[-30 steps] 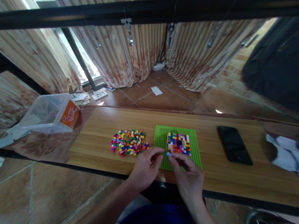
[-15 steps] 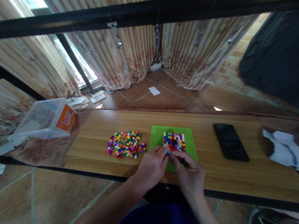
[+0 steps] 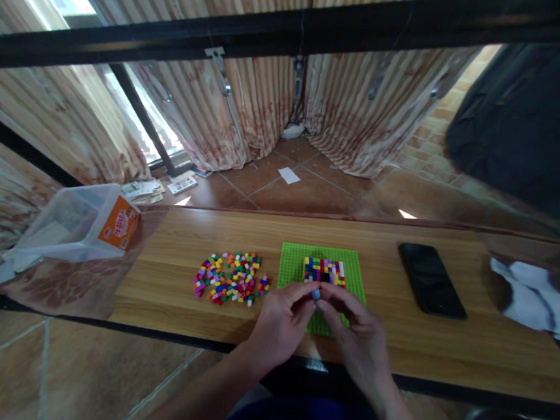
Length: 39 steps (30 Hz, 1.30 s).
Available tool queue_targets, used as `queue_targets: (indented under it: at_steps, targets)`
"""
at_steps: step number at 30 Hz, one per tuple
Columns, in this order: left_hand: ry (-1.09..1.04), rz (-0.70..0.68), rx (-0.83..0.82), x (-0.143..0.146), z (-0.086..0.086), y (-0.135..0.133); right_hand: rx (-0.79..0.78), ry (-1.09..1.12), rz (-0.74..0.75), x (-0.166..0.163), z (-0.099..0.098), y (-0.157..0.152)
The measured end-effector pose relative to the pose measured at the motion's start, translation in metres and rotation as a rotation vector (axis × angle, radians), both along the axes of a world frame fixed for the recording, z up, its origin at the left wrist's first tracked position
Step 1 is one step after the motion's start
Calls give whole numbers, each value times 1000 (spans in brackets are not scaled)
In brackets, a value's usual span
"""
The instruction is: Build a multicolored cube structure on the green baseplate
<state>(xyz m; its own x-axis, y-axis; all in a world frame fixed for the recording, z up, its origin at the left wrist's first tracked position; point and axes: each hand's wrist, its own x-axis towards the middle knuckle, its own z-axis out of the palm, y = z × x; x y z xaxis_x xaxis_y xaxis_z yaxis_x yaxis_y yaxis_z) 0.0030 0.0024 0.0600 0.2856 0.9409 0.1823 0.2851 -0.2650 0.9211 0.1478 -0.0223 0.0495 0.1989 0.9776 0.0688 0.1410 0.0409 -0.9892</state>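
Observation:
A small light-blue toy brick [image 3: 316,294] is pinched between the fingertips of my left hand [image 3: 282,321] and my right hand [image 3: 360,328]. Both hands hover over the near part of a green studded baseplate [image 3: 292,258]. Behind the fingertips, a block of many-coloured bricks [image 3: 324,269] is fixed on the plate; its near side is hidden by my fingers. Left of the plate lies a loose pile of coloured bricks [image 3: 229,277] on the wooden table, with a small cluster of bricks [image 3: 263,285] close to my left hand.
A black phone [image 3: 431,279] lies right of the plate, with crumpled white paper [image 3: 530,298] farther right. At the left stands a clear plastic tub [image 3: 70,221] with an orange label. A black metal bar [image 3: 276,32] crosses the view above the table [image 3: 180,227].
My fingertips have drawn apart a little, so the light-blue brick shows more clearly between them. The view has tilted slightly, shifting the table lower in the picture.

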Motion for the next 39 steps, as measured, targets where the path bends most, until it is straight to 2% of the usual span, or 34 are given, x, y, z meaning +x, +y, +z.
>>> queue_targets:
  at_steps: [6, 13, 17, 21, 24, 27, 32, 39]
  targets:
    - [-31, 38, 84, 1, -8, -11, -33, 138, -6, -7, 0, -3]
    - [-30, 4, 27, 5, -21, -24, -57, -11, -79, -8, -8, -15]
    - [-58, -15, -53, 5, -20, -26, 21, -171, -84, -1, -9, -12]
    - [-81, 19, -180, 5, -17, -23, 208, -481, -95, 9, -7, 8]
    - [-126, 6, -261, 5, -15, -16, 359, -757, -25, 14, -6, 28]
    - [-208, -89, -386, 5, -12, -5, 436, -982, 67, 14, -6, 42]
    - [-291, -194, -523, 4, -11, 9, 412, -1181, 117, 12, -5, 48]
    - [-239, -193, -536, 3, -14, 12, 334, -1195, 177, 23, 0, 56]
